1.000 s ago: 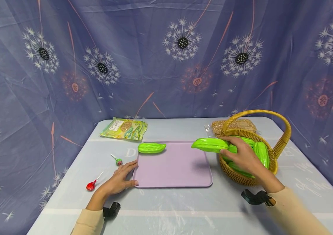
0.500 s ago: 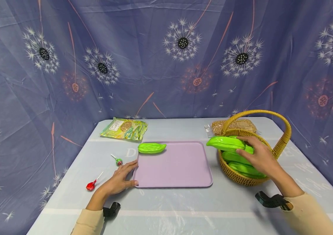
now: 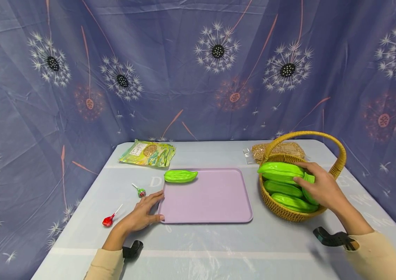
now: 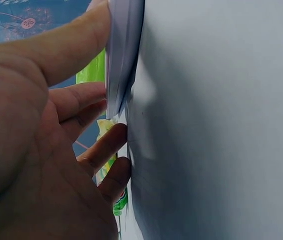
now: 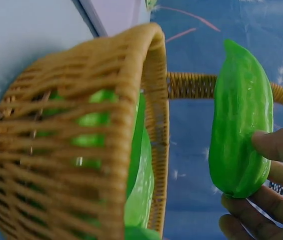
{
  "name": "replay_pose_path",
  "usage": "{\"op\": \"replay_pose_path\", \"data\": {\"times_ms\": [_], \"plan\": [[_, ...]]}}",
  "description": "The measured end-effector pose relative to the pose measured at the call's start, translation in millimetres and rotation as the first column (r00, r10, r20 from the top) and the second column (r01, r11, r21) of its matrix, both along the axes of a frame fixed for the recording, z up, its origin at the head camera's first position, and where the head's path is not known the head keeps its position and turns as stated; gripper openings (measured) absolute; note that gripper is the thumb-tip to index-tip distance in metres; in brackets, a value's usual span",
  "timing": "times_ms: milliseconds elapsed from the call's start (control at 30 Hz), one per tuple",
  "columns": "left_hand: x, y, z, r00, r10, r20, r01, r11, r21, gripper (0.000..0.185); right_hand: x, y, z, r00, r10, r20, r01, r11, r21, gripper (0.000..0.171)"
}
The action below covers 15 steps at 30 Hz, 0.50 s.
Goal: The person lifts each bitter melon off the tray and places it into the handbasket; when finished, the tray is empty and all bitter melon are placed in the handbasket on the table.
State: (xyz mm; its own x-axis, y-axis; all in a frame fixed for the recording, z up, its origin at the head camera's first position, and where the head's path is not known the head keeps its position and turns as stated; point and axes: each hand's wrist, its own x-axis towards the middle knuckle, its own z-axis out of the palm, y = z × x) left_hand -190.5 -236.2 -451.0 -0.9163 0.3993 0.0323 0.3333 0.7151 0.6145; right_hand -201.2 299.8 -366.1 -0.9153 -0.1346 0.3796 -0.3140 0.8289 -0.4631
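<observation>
My right hand (image 3: 321, 186) holds a bright green bitter melon (image 5: 241, 125) by its blunt end, thumb on one side and fingers on the other. In the right wrist view it is raised above the rim of the yellow wicker basket (image 5: 71, 75), tip pointing away from the hand. Several more bitter melons (image 3: 290, 202) lie inside that basket. Another bitter melon (image 3: 180, 176) rests at the far left corner of the lilac tray (image 3: 208, 202). Against the tray's left edge rests my left hand (image 3: 142, 214), its fingers relaxed and spread, thumb and fingertips touching the rim.
Left of the tray lie a green lollipop (image 3: 141, 192) and a red lollipop (image 3: 108, 221). A green-yellow packet (image 3: 149, 153) is at the back left. Behind the basket lies a clear bag of tan grains (image 3: 281, 149). The basket's tall handle (image 3: 306, 133) arches over its opening.
My right hand has carried the bitter melon rightward, from beside the tray's right edge to over the basket. The left hand and the tray have stayed put.
</observation>
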Motion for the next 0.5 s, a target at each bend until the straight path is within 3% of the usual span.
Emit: {"op": "replay_pose_path", "data": {"times_ms": [500], "plan": [[-0.1, 1.1, 0.1, 1.0, 0.012, 0.001, -0.012, 1.0, -0.002, 0.072, -13.5, 20.9, -1.6, 0.997, -0.07, 0.02, 0.069, 0.996, 0.054, 0.051]]}}
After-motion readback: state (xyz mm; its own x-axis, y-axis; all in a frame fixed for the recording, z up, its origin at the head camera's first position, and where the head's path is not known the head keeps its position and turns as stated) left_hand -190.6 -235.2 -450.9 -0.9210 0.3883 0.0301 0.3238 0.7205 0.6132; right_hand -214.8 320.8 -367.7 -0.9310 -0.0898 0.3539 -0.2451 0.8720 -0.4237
